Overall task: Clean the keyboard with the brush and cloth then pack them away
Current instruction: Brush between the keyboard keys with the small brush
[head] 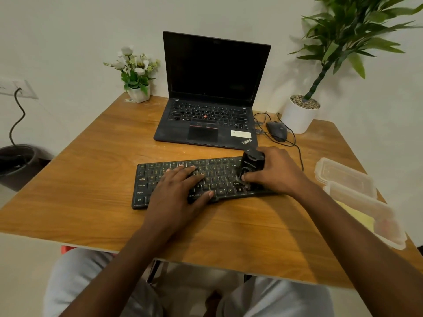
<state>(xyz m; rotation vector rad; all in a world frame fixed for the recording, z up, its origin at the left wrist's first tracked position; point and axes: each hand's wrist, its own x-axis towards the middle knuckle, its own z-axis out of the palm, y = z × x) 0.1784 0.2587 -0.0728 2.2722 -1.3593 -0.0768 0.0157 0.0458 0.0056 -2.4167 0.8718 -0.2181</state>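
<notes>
A dusty black keyboard [151, 179] lies across the middle of the wooden table [91, 145]. My left hand [180, 188] rests flat on its middle keys, fingers spread, thumb at the front edge. My right hand [274, 172] grips a black brush [251, 163] upright over the keyboard's right end, its pale bristles down on the keys. A yellow cloth [357, 216] lies at the table's right edge, partly under a clear plastic container [366, 211].
An open black laptop [210, 106] stands behind the keyboard. A wired mouse [277, 131] and its cable lie to its right. A white pot with a tall plant [299, 117] is at back right, a small flower pot [138, 88] at back left.
</notes>
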